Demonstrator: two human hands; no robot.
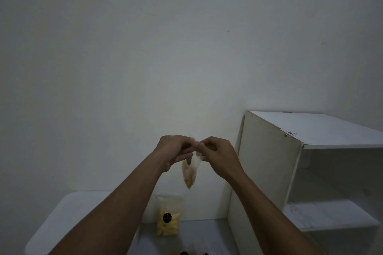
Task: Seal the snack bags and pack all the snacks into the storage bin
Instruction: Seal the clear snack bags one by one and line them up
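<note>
A small clear snack bag [189, 174] with yellow-brown snacks and a dark round label hangs in the air in front of the wall. My left hand [175, 150] and my right hand [217, 151] both pinch its top edge, fingers closed and almost touching each other. A second clear snack bag [168, 219] of pale yellow pieces with a black round label leans upright against the wall on the grey surface below. The white storage bin [62, 211] sits at the lower left, mostly hidden behind my left forearm.
A white open shelf unit [290, 172] stands at the right, close to my right forearm. A bare wall fills the view ahead. Dark bits of more objects [184, 253] peek in at the bottom edge.
</note>
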